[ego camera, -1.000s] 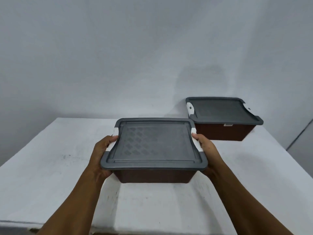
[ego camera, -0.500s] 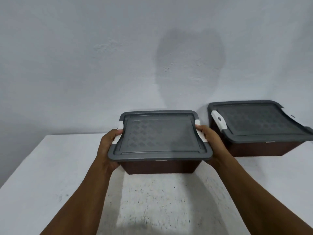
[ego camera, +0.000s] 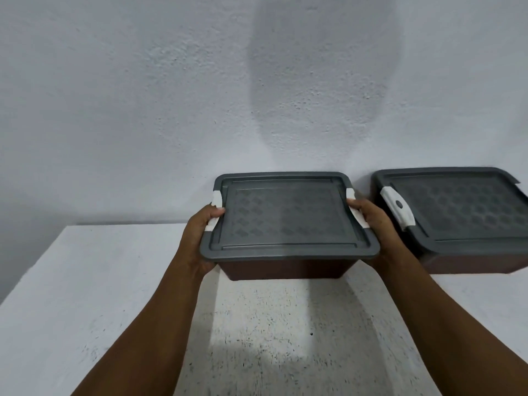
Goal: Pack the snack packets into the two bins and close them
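I hold the closed bin (ego camera: 288, 224) just left of the second bin (ego camera: 457, 218), apparently off the table (ego camera: 85, 281); my left hand (ego camera: 200, 235) and right hand (ego camera: 374, 224) grip its ends, fingers (ego camera: 213, 212) clenched over the latches (ego camera: 217, 199); recommend lowering it level, avoiding the second bin.

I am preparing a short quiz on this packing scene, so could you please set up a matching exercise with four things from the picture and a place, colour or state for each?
Things
1. middle bin
2. bin at the right edge
3. left hand
4. latch on the bin at the right edge

States
A. white with a dark spot
B. gripped at both ends, lid on
C. stands on the table, no hand on it
D. holds a bin's left end

Pairs: 1-B, 2-C, 3-D, 4-A
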